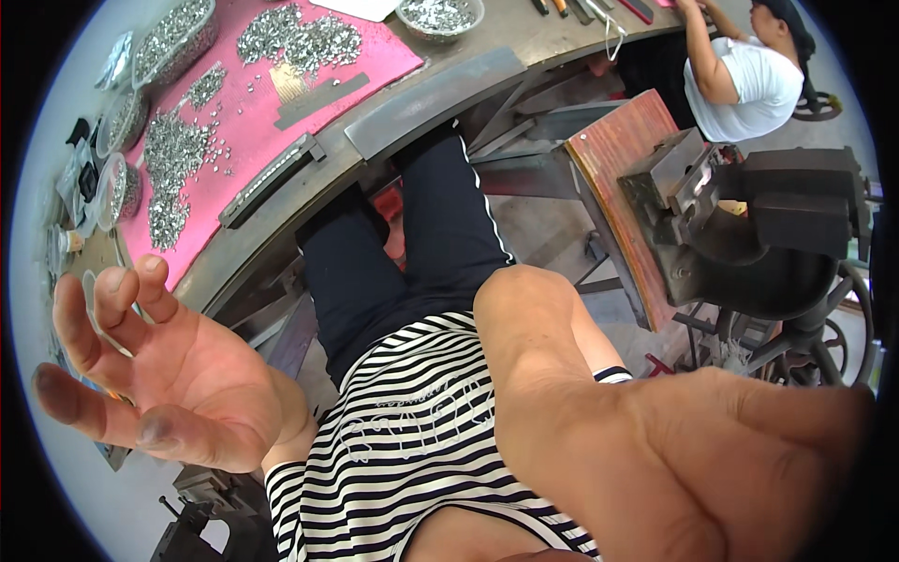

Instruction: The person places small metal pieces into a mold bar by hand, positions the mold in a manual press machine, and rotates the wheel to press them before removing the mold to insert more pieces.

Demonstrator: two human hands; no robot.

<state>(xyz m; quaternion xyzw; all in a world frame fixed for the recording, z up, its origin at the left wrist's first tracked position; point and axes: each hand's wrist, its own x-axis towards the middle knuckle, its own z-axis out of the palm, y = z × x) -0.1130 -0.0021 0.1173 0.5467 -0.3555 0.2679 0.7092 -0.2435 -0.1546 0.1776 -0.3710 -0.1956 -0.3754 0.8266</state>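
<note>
My left hand (pixel 183 379) is raised at the left, palm showing, its slightly bent fingers spread and nothing in it. Dark smudges mark the thumb and a fingertip. Beyond it lies a pink mat (pixel 267 122) bearing heaps of small silvery metal pieces (pixel 176 164). My right hand (pixel 693 459) looms very large at the lower right, close to the camera. Its back and wrist show, but the fingertips are hidden or blurred at the rim. A long dark slotted metal bar (pixel 272 181) rests along the mat's near edge, with a flat grey strip (pixel 321 101) farther back.
Clear plastic tubs of metal pieces, including one tub (pixel 173 42), line the mat's left side; another tub (pixel 440 17) stands at the back. A dark hand press (pixel 749 215) sits on a wooden board (pixel 618 150) at the right. A co-worker (pixel 749 80) sits beyond.
</note>
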